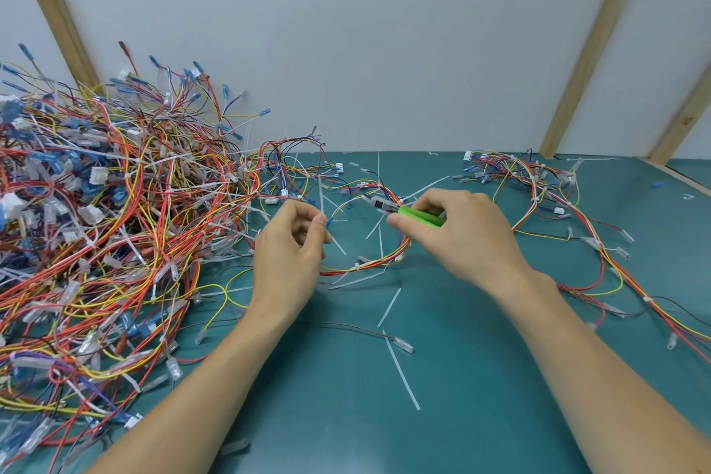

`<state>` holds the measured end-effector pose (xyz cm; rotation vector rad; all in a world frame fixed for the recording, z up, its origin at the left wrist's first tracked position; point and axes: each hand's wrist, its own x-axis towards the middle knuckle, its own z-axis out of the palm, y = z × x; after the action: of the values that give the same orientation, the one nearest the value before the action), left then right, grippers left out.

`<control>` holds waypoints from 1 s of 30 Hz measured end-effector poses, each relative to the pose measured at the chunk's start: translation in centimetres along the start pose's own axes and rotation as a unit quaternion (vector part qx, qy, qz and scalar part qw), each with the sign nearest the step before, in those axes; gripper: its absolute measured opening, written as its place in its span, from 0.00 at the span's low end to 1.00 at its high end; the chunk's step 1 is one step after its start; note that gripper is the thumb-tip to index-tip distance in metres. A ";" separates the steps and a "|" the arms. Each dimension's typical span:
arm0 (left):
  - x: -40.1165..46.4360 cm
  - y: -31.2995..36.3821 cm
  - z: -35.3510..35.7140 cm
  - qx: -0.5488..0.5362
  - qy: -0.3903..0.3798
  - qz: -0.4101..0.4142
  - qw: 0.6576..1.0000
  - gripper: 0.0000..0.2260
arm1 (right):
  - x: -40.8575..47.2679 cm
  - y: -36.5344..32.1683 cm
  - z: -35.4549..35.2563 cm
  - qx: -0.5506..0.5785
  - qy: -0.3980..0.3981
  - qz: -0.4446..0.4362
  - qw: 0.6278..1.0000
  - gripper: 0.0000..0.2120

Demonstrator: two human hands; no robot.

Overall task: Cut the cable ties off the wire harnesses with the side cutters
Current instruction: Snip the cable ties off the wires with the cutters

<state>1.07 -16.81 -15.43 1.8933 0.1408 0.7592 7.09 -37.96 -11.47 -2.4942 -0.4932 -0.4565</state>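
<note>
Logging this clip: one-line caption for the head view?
Right hand grips green side cutters over a looped harness; left hand pinches its wire.

On the mat (pixel 461 377), the looped harness (pixel 369 262) lies between my left hand (pixel 292 254) and my right hand (pixel 458 231). The big harness pile (pixel 96 242) sits left of that loop, a smaller bundle (pixel 546 185) right of it. Cut ties (pixel 402 373) lie before the loop, nearer me.

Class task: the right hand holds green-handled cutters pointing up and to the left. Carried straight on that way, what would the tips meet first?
Most likely the looped wire harness just beyond the cutters in the right hand; depth is unclear.
</note>
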 end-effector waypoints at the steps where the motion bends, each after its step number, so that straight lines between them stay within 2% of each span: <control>1: 0.0 -0.1 0.0 0.011 -0.004 -0.002 1.000 0.06 | 0.1 0.0 0.2 0.007 0.016 0.012 1.000 0.20; 3: 0.0 -0.3 -0.1 0.024 -0.014 -0.009 1.000 0.05 | 0.2 0.1 0.6 0.050 0.040 0.039 0.997 0.20; 5: 0.0 -0.4 -0.2 0.037 -0.022 -0.017 0.999 0.05 | 0.4 0.2 0.7 0.148 0.041 0.073 0.985 0.21; 8: 0.1 -0.6 -0.2 0.061 -0.030 -0.032 0.997 0.04 | 0.8 0.4 0.7 0.334 0.002 0.166 0.928 0.23; 11: 0.1 -1.0 -0.2 0.092 -0.031 -0.034 0.995 0.03 | 1.0 0.5 0.8 0.433 0.005 0.247 0.867 0.25; 14: -0.2 -0.8 0.0 0.103 -0.020 -0.007 0.994 0.04 | 1.3 1.2 1.0 0.433 0.053 0.258 0.862 0.20; 16: -0.5 -0.1 0.1 0.139 -0.016 0.066 0.988 0.06 | 1.3 1.6 1.0 0.415 0.055 0.252 0.873 0.13; 18: -1.1 0.5 0.5 0.157 -0.058 0.126 0.978 0.10 | 1.3 1.7 1.1 0.391 0.029 0.253 0.884 0.05; 19: -1.4 0.6 0.7 0.146 -0.103 0.135 0.975 0.12 | 1.3 1.8 1.3 0.380 0.017 0.256 0.889 0.03; 21: -2.3 0.6 1.5 0.129 -0.203 0.122 0.963 0.17 | 1.2 1.7 1.7 0.365 0.004 0.264 0.892 0.05; 23: -3.0 0.6 2.1 0.138 -0.259 0.114 0.949 0.21 | 1.2 1.5 1.9 0.363 -0.003 0.266 0.893 0.06; 27: -3.1 0.5 2.7 0.131 -0.257 0.099 0.952 0.20 | 1.0 0.8 1.7 0.406 -0.033 0.249 0.879 0.08; 30: -3.0 0.4 2.3 0.191 -0.199 0.105 0.955 0.17 | 0.6 -0.1 1.7 0.438 -0.064 0.228 0.867 0.11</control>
<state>-0.08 -20.10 -16.98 2.4219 -0.1836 0.4941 7.93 -36.77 -12.49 -1.6587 -0.0901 0.1253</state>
